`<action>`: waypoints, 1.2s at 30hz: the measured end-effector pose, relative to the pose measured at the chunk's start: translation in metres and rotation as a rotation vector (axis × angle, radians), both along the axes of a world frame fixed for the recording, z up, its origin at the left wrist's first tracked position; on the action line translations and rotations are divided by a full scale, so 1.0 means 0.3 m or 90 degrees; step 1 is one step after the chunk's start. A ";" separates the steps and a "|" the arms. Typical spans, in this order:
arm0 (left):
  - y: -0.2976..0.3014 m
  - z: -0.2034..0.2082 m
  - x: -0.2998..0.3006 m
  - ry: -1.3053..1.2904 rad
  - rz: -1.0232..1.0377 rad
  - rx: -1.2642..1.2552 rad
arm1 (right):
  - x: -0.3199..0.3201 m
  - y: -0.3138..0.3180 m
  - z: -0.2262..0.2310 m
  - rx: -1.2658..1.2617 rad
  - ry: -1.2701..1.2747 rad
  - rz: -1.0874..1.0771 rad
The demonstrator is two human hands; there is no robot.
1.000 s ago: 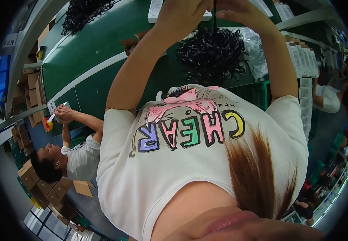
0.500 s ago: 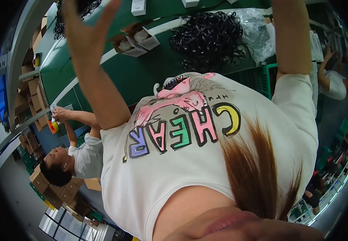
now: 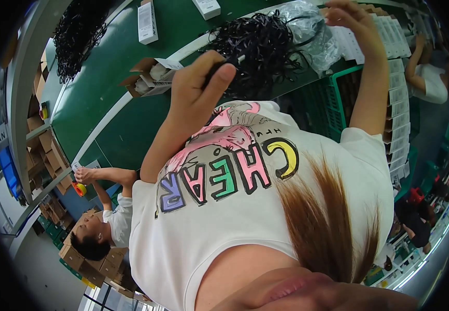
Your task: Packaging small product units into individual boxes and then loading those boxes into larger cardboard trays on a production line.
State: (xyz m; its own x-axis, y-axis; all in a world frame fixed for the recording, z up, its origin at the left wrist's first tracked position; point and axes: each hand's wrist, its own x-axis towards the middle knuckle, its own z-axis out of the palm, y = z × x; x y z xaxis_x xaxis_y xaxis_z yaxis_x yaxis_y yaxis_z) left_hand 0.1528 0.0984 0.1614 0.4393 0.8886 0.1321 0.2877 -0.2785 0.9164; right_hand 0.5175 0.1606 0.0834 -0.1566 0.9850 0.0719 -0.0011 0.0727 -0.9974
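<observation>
My left hand [image 3: 196, 88] is closed, thumb against bent fingers, on a black cord [image 3: 214, 68] in front of the dark heap. A small pale tip [image 3: 241, 59] shows just beyond the thumb; whether it belongs to the held cord I cannot tell. Behind it lies a tangled pile of black cords [image 3: 261, 44]. My right hand [image 3: 356, 26] is raised beside a clear plastic bag [image 3: 325, 52], its fingers loosely bent and apart. No held thing can be made out in it.
An opened carton [image 3: 152, 78] with white wrapped items stands left of the pile on the green table [image 3: 113, 62]. White boxes [image 3: 147, 23] lie farther back, with another cord heap [image 3: 78, 39] at far left. A green crate [image 3: 336, 98] and rows of white boxes [image 3: 398, 114] are at right. A co-worker [image 3: 105, 223] sits left.
My left hand has come down and right from the upper left and is now closed near the cord pile. My right hand has lowered into view by the plastic bag.
</observation>
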 end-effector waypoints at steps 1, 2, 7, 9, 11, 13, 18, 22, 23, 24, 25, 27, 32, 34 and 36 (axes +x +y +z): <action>0.009 0.004 0.009 -0.018 -0.043 0.003 | 0.198 -0.060 -0.147 0.003 -0.018 -0.043; 0.025 0.001 0.015 0.018 -0.108 0.017 | 0.232 -0.092 -0.263 -0.073 -0.085 -0.120; 0.030 0.018 -0.002 0.158 -0.217 0.079 | 0.348 -0.091 -0.856 -0.101 -0.425 -0.392; 0.024 0.017 -0.011 0.197 -0.201 0.084 | 0.242 -0.027 -0.873 -0.093 -0.561 -0.413; 0.027 0.012 -0.003 0.216 -0.197 0.086 | 0.220 -0.003 -0.854 -0.087 -0.702 -0.444; 0.041 -0.025 0.008 0.091 -0.155 0.174 | 0.284 0.001 -0.849 -0.180 -0.682 -0.364; 0.035 -0.075 0.001 -0.082 -0.086 -0.004 | 0.327 -0.035 -0.846 -0.225 -0.609 -0.311; 0.011 -0.100 0.004 -0.143 -0.060 -0.294 | 0.293 -0.032 -0.859 -0.153 -0.602 -0.345; 0.016 -0.111 0.016 -0.154 -0.061 -0.320 | 0.277 -0.003 -0.870 -0.126 -0.646 -0.353; 0.021 -0.123 0.026 -0.164 -0.061 -0.346 | 0.265 0.022 -0.878 -0.098 -0.690 -0.361; 0.026 -0.133 0.029 -0.173 -0.062 -0.371 | 0.263 0.031 -0.879 -0.071 -0.733 -0.369; 0.026 -0.162 0.012 -0.126 -0.077 -0.247 | 0.268 0.020 -0.855 -0.134 -0.727 -0.324; 0.014 -0.194 -0.014 0.018 -0.117 0.033 | 0.255 -0.006 -0.816 -0.220 -0.698 -0.275; -0.020 -0.180 -0.027 0.021 -0.092 -0.131 | 0.176 0.029 -0.831 0.023 -0.665 -0.419; -0.024 -0.172 -0.026 0.025 -0.081 -0.213 | 0.170 0.038 -0.850 0.145 -0.638 -0.489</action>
